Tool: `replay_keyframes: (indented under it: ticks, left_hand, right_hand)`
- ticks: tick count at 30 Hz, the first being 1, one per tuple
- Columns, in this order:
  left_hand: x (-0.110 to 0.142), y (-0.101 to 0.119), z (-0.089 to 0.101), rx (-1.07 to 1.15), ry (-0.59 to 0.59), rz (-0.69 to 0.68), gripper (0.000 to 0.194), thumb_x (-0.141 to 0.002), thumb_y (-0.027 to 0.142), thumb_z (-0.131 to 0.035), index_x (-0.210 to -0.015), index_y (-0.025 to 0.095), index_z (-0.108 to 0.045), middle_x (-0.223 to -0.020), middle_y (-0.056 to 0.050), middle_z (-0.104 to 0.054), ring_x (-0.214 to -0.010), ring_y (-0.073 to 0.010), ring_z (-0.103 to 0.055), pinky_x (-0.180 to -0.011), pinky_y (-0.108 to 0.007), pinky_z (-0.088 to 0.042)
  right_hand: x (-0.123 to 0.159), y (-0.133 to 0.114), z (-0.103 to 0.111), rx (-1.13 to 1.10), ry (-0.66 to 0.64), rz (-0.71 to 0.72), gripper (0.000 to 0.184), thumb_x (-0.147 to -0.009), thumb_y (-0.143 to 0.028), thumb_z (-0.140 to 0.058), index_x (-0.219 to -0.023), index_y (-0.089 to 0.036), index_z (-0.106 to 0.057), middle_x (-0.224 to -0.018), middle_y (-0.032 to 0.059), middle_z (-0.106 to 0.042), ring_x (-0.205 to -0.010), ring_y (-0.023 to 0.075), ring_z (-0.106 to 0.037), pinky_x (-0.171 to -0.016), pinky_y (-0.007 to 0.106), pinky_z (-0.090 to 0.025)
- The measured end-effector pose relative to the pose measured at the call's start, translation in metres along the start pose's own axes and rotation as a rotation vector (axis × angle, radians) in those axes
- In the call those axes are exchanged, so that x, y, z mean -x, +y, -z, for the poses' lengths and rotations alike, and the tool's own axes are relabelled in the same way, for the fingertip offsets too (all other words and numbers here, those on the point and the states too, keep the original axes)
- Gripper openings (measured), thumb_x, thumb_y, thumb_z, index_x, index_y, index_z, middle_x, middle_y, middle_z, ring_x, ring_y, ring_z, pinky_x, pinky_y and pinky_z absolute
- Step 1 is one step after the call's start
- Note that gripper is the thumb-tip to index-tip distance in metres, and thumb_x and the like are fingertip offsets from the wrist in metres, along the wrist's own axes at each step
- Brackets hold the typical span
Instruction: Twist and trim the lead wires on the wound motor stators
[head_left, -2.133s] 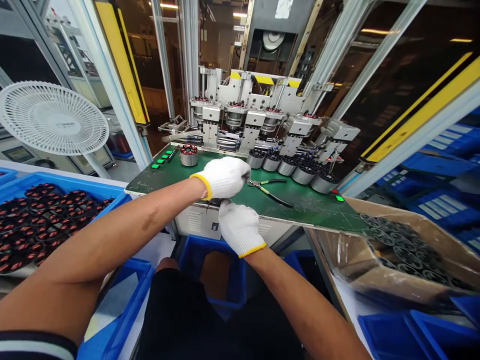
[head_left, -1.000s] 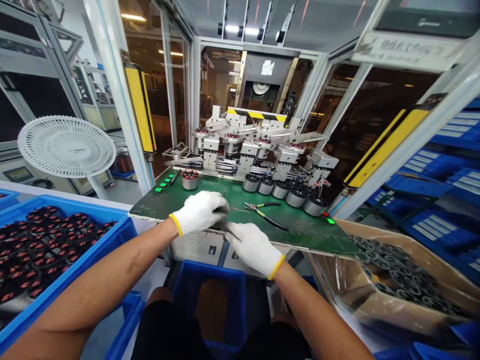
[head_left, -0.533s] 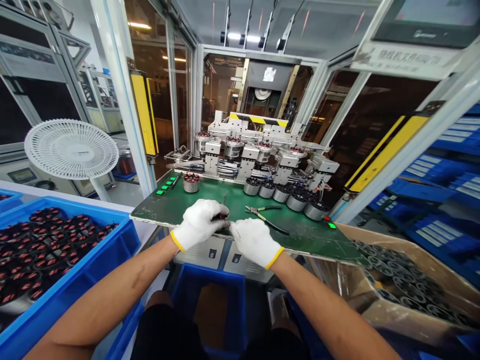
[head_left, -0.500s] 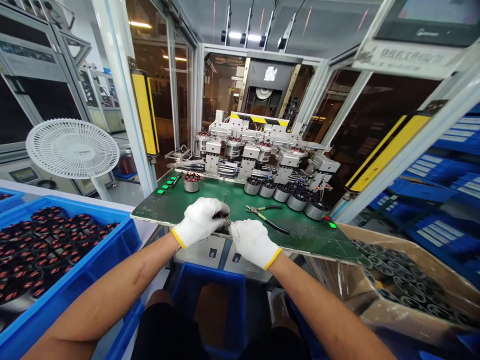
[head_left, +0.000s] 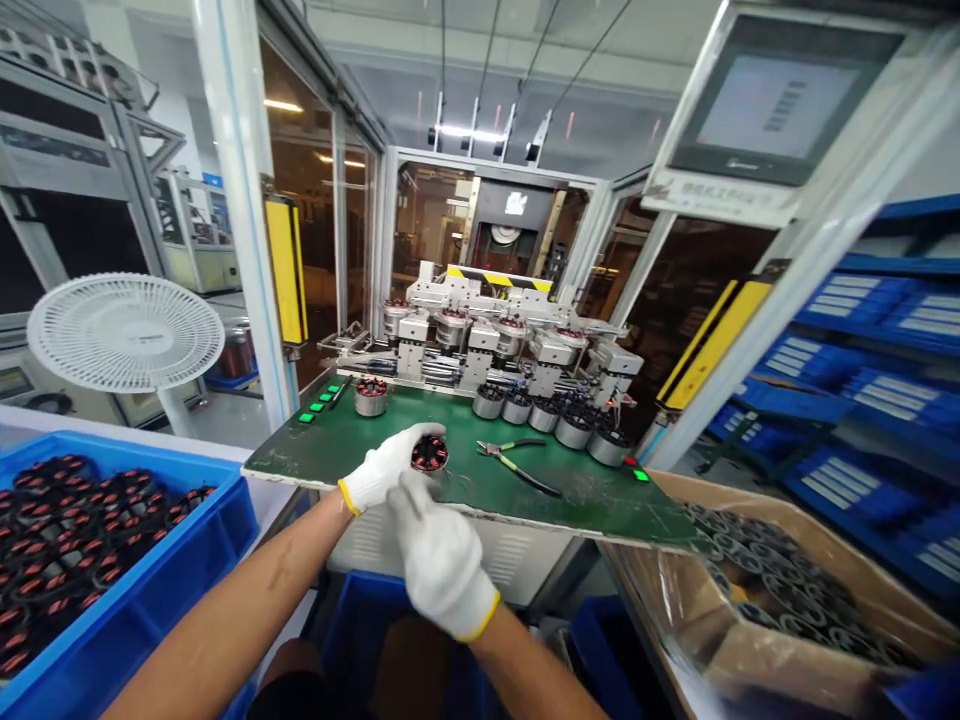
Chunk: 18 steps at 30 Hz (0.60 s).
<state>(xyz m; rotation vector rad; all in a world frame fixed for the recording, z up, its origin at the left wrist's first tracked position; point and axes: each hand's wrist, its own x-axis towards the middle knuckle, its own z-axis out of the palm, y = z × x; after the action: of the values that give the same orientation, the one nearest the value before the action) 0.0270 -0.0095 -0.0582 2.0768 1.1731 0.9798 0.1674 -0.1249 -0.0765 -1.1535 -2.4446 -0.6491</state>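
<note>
My left hand (head_left: 382, 467), in a white knit glove with a yellow cuff, grips a round stator with red windings (head_left: 429, 455) just above the front edge of the green work board (head_left: 592, 490). My right hand (head_left: 441, 556), gloved the same way, is close below that stator with its fingers together, and I see nothing clear in it. To the right on the board lie yellow-and-black handled pliers (head_left: 517, 466). Another wound stator (head_left: 371, 397) stands at the board's back left.
Several metal-cased stators (head_left: 544, 418) stand at the board's back edge before a white winding machine (head_left: 495, 340). A blue bin of stators (head_left: 240, 520) is at left, and a cardboard box of dark parts (head_left: 787, 590) at right. A fan (head_left: 126, 333) stands beyond the left bin.
My hands have come apart. My right hand has dropped toward me from beside the left, and the stator now shows its red-wound face in my left hand. My view has shifted back and tilted.
</note>
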Motion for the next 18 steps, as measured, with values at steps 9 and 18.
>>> replay_keyframes:
  ticks: [9,18]
  left_hand:
    - [0.000,-0.008,-0.004,-0.002,0.011,-0.054,0.074,-0.057,0.028,-0.074,-0.127,0.024,-0.049,-0.118,-0.006,-0.063,-0.103,-0.0239,-0.063,-0.093,-0.037,-0.051]
    - [-0.001,-0.007,-0.008,-0.035,0.056,-0.025,0.072,-0.056,0.029,-0.074,-0.124,0.025,-0.052,-0.112,-0.004,-0.065,-0.101,-0.0252,-0.064,-0.090,-0.037,-0.051]
  right_hand:
    - [-0.033,0.039,-0.013,0.099,-0.050,-0.471,0.046,-0.098,-0.033,-0.025,-0.140,-0.020,-0.040,-0.145,0.0127,-0.044,-0.080,0.0175,-0.063,-0.066,0.030,-0.045]
    - [-0.047,0.052,0.013,-0.479,-0.199,-0.673,0.036,-0.093,-0.033,-0.033,-0.074,-0.016,-0.058,-0.066,0.0058,-0.056,-0.061,0.0163,-0.053,-0.060,0.029,-0.041]
